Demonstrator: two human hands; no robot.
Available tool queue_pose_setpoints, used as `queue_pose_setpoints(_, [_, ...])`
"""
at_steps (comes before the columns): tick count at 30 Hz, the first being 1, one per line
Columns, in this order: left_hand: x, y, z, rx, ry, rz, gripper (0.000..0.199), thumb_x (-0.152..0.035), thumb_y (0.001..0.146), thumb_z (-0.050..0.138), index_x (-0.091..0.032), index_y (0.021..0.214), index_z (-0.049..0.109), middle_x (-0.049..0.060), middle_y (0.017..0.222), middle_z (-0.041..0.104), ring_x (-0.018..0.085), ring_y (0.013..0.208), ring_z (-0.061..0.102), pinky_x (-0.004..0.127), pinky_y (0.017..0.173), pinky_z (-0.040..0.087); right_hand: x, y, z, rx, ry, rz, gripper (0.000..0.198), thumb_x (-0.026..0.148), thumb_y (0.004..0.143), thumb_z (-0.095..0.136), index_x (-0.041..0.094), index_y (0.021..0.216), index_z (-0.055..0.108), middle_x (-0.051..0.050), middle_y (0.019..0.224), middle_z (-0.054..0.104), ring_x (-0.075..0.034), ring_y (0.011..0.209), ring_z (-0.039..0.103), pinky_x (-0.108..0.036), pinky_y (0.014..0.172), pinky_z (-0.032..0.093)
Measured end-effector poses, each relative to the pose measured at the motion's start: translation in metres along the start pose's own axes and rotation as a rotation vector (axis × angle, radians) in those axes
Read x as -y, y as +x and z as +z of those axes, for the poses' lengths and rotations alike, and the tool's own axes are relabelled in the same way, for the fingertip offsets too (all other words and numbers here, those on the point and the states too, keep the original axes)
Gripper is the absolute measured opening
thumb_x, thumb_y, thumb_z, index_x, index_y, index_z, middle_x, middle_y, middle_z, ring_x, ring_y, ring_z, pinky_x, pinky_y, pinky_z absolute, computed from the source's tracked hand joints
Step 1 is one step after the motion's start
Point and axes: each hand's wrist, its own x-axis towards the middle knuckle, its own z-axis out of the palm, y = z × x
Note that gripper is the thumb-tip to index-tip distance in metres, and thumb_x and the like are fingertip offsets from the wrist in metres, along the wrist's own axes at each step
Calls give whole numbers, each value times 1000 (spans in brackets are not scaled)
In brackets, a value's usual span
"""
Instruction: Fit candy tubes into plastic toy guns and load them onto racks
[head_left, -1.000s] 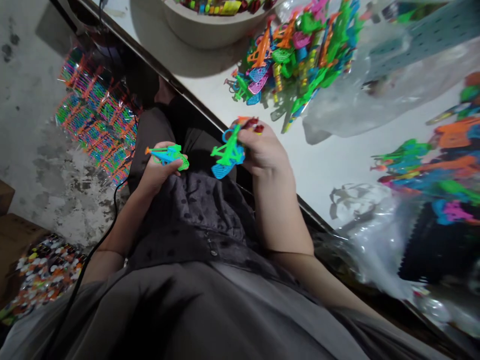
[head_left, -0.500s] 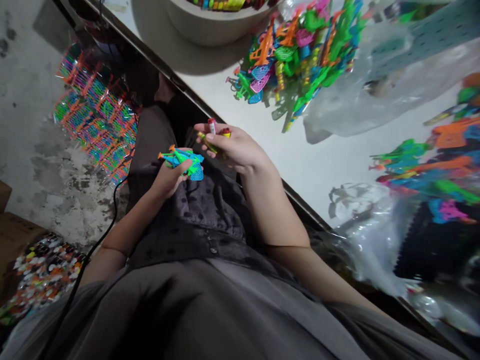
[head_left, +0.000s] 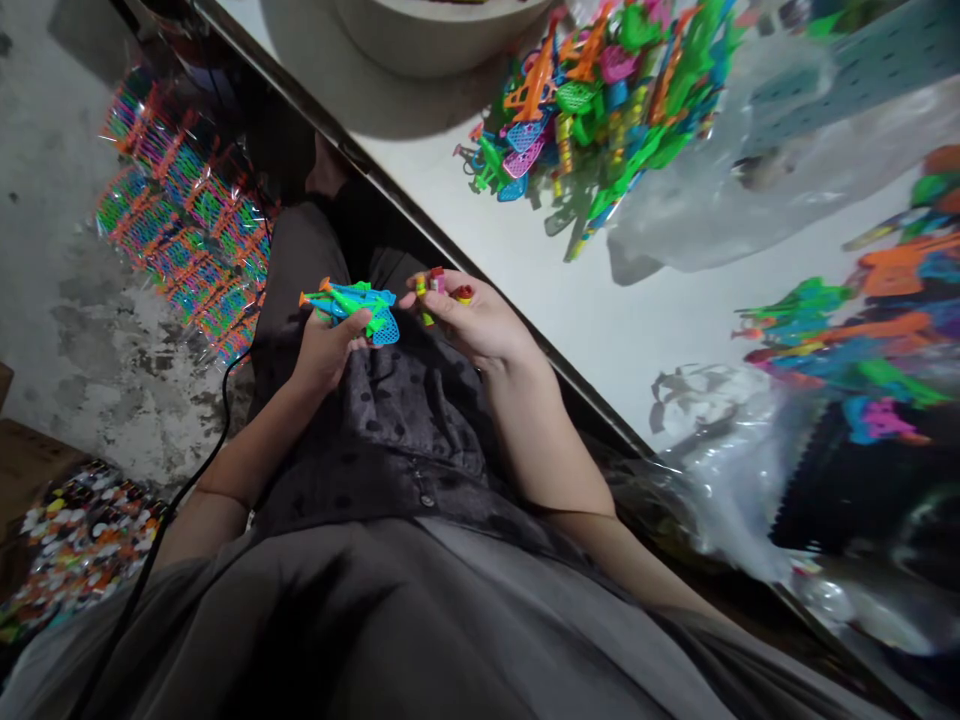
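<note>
My left hand [head_left: 322, 352] is closed around a small bunch of blue and green plastic toys [head_left: 360, 306]. They have orange tips and flat mesh ends, and the thumb lies across them. Just to the right, above my lap, my right hand [head_left: 487, 325] curls around several short little tubes. Among them are a pink-and-white tube with a red top [head_left: 437, 281], a yellow-green one [head_left: 421, 286] near the fingertips and a yellow one with a red top [head_left: 463, 294]. A narrow gap separates the toys from the right fingertips.
A pile of similar bright plastic toys [head_left: 577, 110] lies on the white table [head_left: 480, 222], beside a round pale tub [head_left: 442, 45] and clear plastic bags [head_left: 690, 215]. More toys [head_left: 885, 330] are at the right. Bagged colourful pieces [head_left: 187, 210] lie on the floor; a black cable [head_left: 225, 410] runs past my left arm.
My right hand has turned and its fingers have drawn in, bringing the yellow-green tube more upright at the fingertips. My left hand has shifted slightly up and left with the toys.
</note>
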Motion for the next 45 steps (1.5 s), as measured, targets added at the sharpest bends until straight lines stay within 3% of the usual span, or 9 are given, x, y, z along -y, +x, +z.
queue_pose_setpoints(4, [1, -1, -1, -16, 32, -19, 43, -38, 58, 79, -17, 89, 57, 2, 88, 68, 13, 71, 65, 25, 61, 56, -6, 5, 0, -137, -55, -115, 52, 63, 65, 68, 23, 96, 56, -2, 91, 62, -14, 83, 59, -27, 67, 51])
queue_pose_setpoints(13, [1, -8, 6, 8, -12, -81, 36, -40, 68, 70, -18, 94, 58, 2, 88, 68, 14, 80, 66, 31, 73, 56, -8, 4, 14, -256, -95, -244, 54, 70, 71, 55, 29, 105, 48, -4, 100, 58, -20, 98, 60, -32, 69, 53])
queue_pose_setpoints(24, [1, -13, 13, -40, -80, -22, 34, -38, 69, 71, -17, 92, 56, 2, 86, 68, 17, 89, 66, 36, 82, 54, -20, -6, 38, -398, 20, -259, 49, 65, 73, 56, 27, 102, 45, -4, 102, 60, -16, 97, 62, -29, 76, 56])
queue_pose_setpoints(29, [3, -12, 13, -51, -95, 0, 34, -35, 69, 72, -17, 94, 57, 2, 88, 69, 18, 94, 66, 36, 84, 54, -25, -3, 42, -403, 46, -201, 50, 67, 76, 52, 24, 100, 44, -6, 107, 60, -15, 100, 62, -28, 78, 56])
queue_pose_setpoints(38, [8, -14, 14, -56, -98, 40, 40, -40, 65, 75, -16, 92, 57, 3, 87, 70, 18, 89, 67, 31, 79, 56, -30, -2, 49, -461, 71, -192, 49, 65, 77, 52, 25, 104, 43, -7, 109, 60, -16, 105, 60, -31, 82, 54])
queue_pose_setpoints(42, [12, -15, 17, -74, -111, 71, 39, -42, 66, 74, -17, 91, 58, 3, 88, 70, 18, 90, 67, 31, 79, 56, -29, -5, 53, -496, 29, -178, 50, 66, 78, 50, 25, 105, 43, -7, 110, 58, -18, 107, 58, -32, 83, 53])
queue_pose_setpoints(45, [18, -16, 19, -109, -135, 125, 39, -43, 66, 74, -19, 92, 58, 2, 90, 69, 19, 94, 66, 32, 80, 55, -31, -7, 53, -471, -81, -248, 52, 70, 79, 41, 24, 104, 43, -8, 111, 58, -16, 103, 60, -30, 79, 53])
